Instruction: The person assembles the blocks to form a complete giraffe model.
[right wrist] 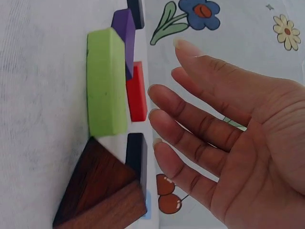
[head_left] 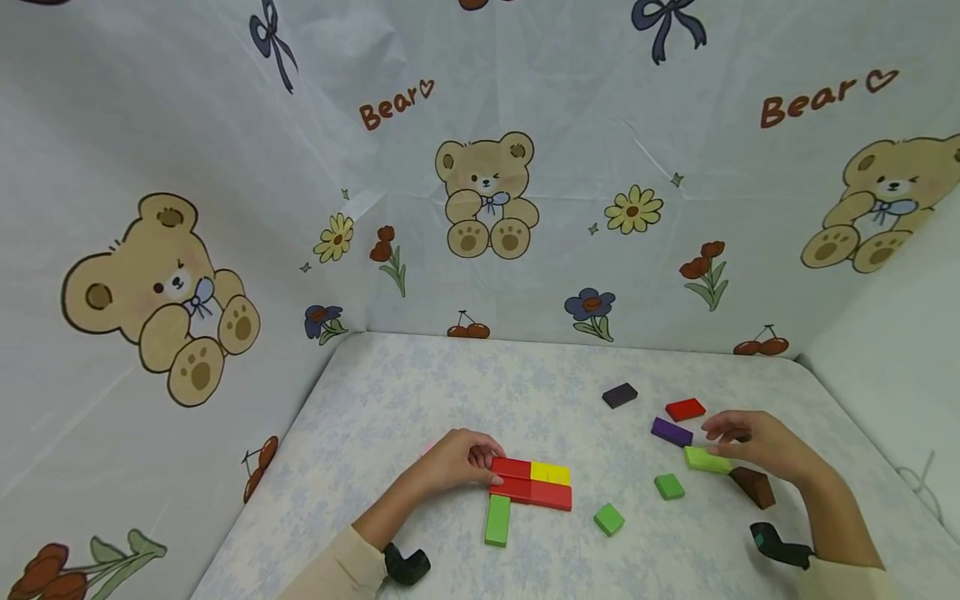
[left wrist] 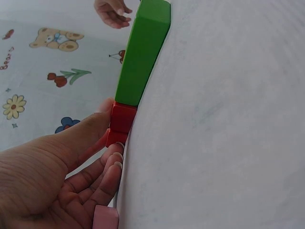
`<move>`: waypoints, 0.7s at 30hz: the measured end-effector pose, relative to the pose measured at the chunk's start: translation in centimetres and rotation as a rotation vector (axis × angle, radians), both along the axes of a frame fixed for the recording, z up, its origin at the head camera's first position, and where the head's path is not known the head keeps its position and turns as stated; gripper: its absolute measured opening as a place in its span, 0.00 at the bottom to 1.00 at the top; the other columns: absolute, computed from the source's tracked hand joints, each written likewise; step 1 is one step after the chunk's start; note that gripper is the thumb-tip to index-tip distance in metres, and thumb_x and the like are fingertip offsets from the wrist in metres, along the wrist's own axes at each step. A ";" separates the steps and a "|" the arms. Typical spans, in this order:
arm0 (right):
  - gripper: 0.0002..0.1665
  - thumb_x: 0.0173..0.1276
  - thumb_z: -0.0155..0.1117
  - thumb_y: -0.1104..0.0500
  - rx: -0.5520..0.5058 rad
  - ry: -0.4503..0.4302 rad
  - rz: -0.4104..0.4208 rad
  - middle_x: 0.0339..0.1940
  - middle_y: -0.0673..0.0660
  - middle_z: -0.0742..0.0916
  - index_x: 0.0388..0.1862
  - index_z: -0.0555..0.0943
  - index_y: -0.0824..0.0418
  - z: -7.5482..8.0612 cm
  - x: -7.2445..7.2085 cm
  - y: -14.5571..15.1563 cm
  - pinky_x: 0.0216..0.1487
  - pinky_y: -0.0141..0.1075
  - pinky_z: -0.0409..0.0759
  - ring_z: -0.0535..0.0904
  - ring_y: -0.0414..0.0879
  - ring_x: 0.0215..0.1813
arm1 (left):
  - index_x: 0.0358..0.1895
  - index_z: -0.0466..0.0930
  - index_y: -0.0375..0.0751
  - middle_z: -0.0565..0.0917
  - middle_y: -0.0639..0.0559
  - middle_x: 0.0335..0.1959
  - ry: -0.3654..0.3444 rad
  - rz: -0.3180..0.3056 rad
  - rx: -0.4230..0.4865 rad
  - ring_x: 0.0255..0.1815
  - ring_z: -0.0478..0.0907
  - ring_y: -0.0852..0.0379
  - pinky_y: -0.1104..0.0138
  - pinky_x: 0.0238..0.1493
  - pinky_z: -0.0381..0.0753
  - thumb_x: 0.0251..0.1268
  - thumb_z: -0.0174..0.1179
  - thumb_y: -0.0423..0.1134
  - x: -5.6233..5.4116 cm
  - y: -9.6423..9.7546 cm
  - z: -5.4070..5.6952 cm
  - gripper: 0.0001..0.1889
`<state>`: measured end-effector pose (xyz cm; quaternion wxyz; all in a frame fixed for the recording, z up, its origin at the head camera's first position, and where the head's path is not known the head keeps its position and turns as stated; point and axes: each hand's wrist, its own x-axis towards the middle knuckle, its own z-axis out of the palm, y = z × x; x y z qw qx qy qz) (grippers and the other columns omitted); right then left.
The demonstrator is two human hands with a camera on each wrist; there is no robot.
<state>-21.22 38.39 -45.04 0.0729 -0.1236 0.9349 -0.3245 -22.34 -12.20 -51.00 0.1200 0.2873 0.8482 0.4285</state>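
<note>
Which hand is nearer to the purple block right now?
Right. The right hand is just to the right of the purple block, apart from it; the left hand is farther away to the left, at the red blocks.

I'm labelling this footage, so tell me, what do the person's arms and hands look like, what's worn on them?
Both the left hand and right hand are bare, no gloves or rings visible. The left sleeve and right sleeve are plain cream. A curved black device shows by each cuff.
</note>
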 end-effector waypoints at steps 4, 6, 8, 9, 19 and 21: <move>0.22 0.64 0.75 0.55 0.025 -0.046 -0.030 0.45 0.58 0.86 0.53 0.83 0.66 -0.5 -0.1 0.5 0.39 0.32 0.82 0.79 0.48 0.44 | 0.44 0.88 0.50 0.81 0.59 0.28 0.004 0.001 0.000 0.30 0.76 0.64 0.71 0.34 0.79 0.54 0.79 0.42 -0.1 0.0 -0.2 0.15; 0.22 0.63 0.75 0.56 0.032 -0.063 -0.033 0.45 0.58 0.86 0.52 0.83 0.66 -0.8 -0.1 0.8 0.39 0.32 0.82 0.78 0.50 0.46 | 0.44 0.88 0.50 0.80 0.59 0.28 0.006 -0.003 0.004 0.30 0.76 0.65 0.71 0.34 0.79 0.54 0.79 0.42 -0.2 0.0 -0.3 0.15; 0.21 0.62 0.76 0.57 0.035 -0.079 -0.032 0.46 0.58 0.86 0.52 0.84 0.65 -0.9 -0.1 1.0 0.39 0.32 0.82 0.77 0.51 0.47 | 0.44 0.88 0.50 0.80 0.59 0.28 0.007 -0.006 0.005 0.30 0.76 0.65 0.71 0.34 0.79 0.54 0.79 0.42 -0.3 0.0 -0.4 0.15; 0.21 0.61 0.76 0.58 0.037 -0.085 -0.030 0.46 0.57 0.86 0.52 0.84 0.65 -0.9 -0.1 1.0 0.39 0.32 0.82 0.77 0.51 0.47 | 0.44 0.88 0.50 0.80 0.59 0.28 0.008 -0.010 0.007 0.30 0.76 0.65 0.71 0.34 0.79 0.54 0.79 0.42 -0.4 -0.1 -0.5 0.15; 0.20 0.57 0.78 0.63 0.076 -0.092 0.006 0.41 0.54 0.84 0.48 0.84 0.64 -1.4 -0.6 1.2 0.41 0.35 0.79 0.77 0.50 0.44 | 0.45 0.88 0.50 0.80 0.60 0.28 0.002 0.001 0.003 0.30 0.76 0.65 0.71 0.34 0.79 0.54 0.78 0.42 -0.2 0.1 -0.3 0.15; 0.19 0.57 0.78 0.63 0.084 -0.086 0.018 0.39 0.54 0.84 0.48 0.84 0.63 -1.6 -0.7 1.2 0.40 0.35 0.79 0.78 0.49 0.43 | 0.45 0.88 0.50 0.80 0.60 0.28 0.003 0.001 -0.001 0.29 0.76 0.65 0.71 0.33 0.79 0.54 0.78 0.42 -0.2 0.1 -0.3 0.15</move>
